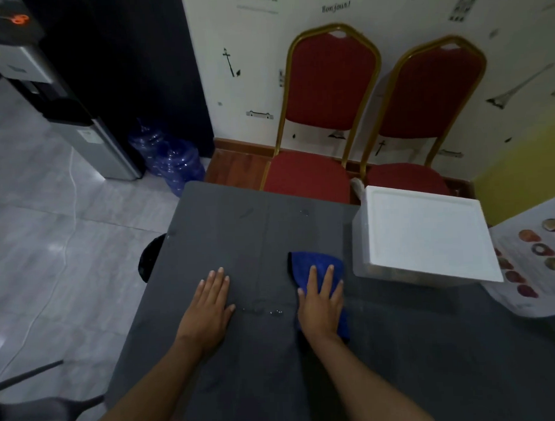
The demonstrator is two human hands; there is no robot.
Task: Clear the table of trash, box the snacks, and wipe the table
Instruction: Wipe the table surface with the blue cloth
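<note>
Blue cloth point(312, 265) under right hand point(320, 306), fingers point(311, 280) flat; left hand point(207, 307) flat on table point(239, 230).

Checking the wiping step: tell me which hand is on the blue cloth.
The right hand presses flat on the blue cloth; the left hand rests on the bare table beside it.

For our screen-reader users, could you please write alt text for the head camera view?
A person's right hand presses a blue cloth flat on a grey table, while the left hand rests flat beside it. A lidded white foam box stands to the right; two red chairs stand behind.
</note>
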